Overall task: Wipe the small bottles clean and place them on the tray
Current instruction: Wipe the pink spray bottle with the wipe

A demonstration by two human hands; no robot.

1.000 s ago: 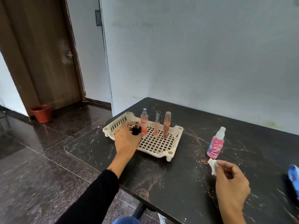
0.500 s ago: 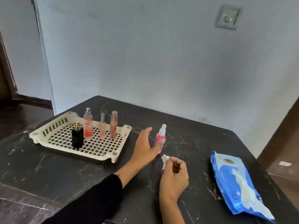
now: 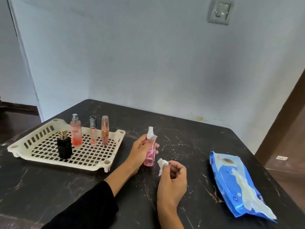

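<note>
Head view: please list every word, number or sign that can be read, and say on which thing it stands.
"22": white number in a round mark on the blue wipes pack, near its lower end.
Peach spray bottle in the tray: red letters, too blurred to read.
Silver-capped tube: print too small to read.
Pink spray bottle in the left hand: white pattern, no legible word.

Left hand (image 3: pixel 140 151) off black bottle (image 3: pixel 64 148) — that bottle now standing alone in tray (image 3: pixel 105 161). Hand crossed to pink spray bottle (image 3: pixel 149 154), fingers now wrapped round it — before, only reaching.
</note>
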